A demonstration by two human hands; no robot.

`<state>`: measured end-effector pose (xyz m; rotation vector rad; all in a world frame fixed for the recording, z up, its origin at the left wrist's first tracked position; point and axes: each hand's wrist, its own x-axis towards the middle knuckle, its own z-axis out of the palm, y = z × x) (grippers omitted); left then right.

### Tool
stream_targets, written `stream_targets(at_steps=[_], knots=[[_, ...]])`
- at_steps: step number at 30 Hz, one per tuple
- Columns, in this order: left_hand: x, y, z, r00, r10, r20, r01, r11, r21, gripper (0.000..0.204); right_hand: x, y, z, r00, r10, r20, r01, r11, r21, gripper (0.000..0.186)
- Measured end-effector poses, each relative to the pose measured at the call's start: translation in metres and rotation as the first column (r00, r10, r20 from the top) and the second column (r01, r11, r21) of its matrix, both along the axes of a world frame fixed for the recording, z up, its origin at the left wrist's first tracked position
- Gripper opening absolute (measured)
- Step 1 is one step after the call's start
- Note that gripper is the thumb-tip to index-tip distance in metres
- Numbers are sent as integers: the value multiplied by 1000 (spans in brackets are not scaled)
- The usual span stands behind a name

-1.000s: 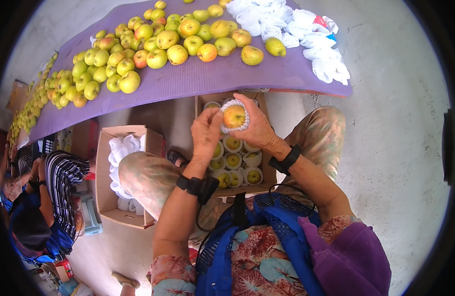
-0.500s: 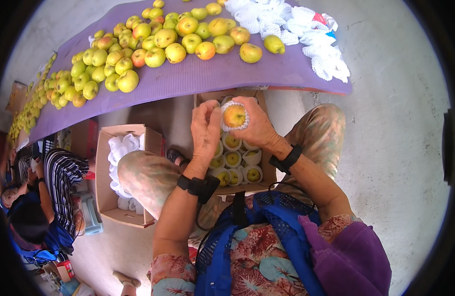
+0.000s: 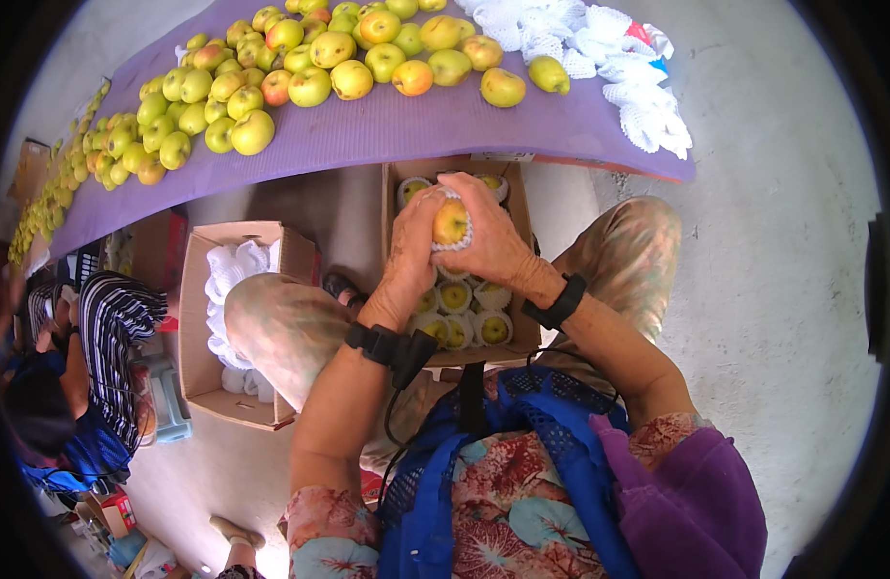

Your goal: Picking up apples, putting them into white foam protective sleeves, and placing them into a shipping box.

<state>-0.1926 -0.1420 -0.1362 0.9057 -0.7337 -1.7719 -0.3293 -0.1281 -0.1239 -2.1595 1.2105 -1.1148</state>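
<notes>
Over an open cardboard box (image 3: 525, 323), I hold a yellow-orange apple (image 3: 451, 221) in a white foam net sleeve (image 3: 451, 246). My right hand (image 3: 489, 234) is wrapped round its right and far side. My left hand (image 3: 411, 243) closes on the left side, its fingertips partly hidden at the far edge. The sleeve covers the apple's lower and right sides, while the face turned up is bare. Below my hands, several green apples (image 3: 454, 297) in the same kind of sleeve sit in rows in the box; my hands hide some of them.
A purple-covered table (image 3: 387, 125) stretches across the far side, heaped with loose apples (image 3: 310, 86). White foam sleeves (image 3: 647, 111) lie at its right end. Left of my knee stands a carton (image 3: 242, 413) of foam sleeves. A co-worker in striped trousers (image 3: 122, 333) sits at far left.
My left hand has come across onto the apple, where before it was raised just left of it. The apple has shifted slightly left, and both hands now close around it.
</notes>
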Motion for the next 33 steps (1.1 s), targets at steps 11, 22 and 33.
stream_targets(at_steps=[11,22,33], knots=[[2,-5,-12,996,21,90,-12,995,-99,57,12,-2,14,999,-39,-22,41,995,86,63],[14,5,24,927,-39,-374,73,994,78,78,18,-12,37,980,142,137,-164,973,164,60],[23,0,24,869,86,-488,-22,990,136,34,34,-13,35,981,33,-194,-88,956,-279,57]])
